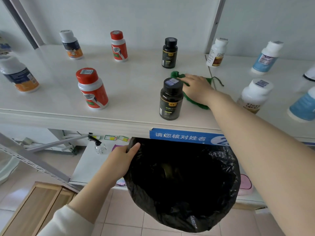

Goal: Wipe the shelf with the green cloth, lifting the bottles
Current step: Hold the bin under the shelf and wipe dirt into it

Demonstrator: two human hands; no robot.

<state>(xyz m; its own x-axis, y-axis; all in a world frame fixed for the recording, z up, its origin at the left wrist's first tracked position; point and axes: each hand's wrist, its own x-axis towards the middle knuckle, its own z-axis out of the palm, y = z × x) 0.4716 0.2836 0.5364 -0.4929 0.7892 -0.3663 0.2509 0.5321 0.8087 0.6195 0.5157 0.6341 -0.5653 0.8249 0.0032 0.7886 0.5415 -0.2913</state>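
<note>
Head view: a white shelf [136, 86] carries bottles standing well apart, in a back row and a front row.
Far left: an orange-labelled bottle [19, 76] stands at the front, and a white-capped bottle [71, 45] stands behind it.
Red-capped bottles: the front red bottle [92, 90] and the back red bottle [119, 46] are both upright.
Left hand: the left hand [120, 161] is below the shelf, with its fingers and thumb curled round the rim of a black plastic bag [184, 184], whose mouth gapes open.
Black bottles: the back black bottle [169, 53] is upright, and the front black bottle [171, 99] stands near the shelf edge.
Blue strip: a blue label strip [180, 136] runs along the shelf's front edge, above the bag.
Green cloth: the green cloth [196, 103] lies on the shelf just right of the front black bottle.
Right hand: the right hand [196, 86] lies palm down on the cloth, fingers straight, pressing it.
Right end: a white bottle [255, 96] and a blue-labelled bottle [266, 57] stand past the cloth.
</note>
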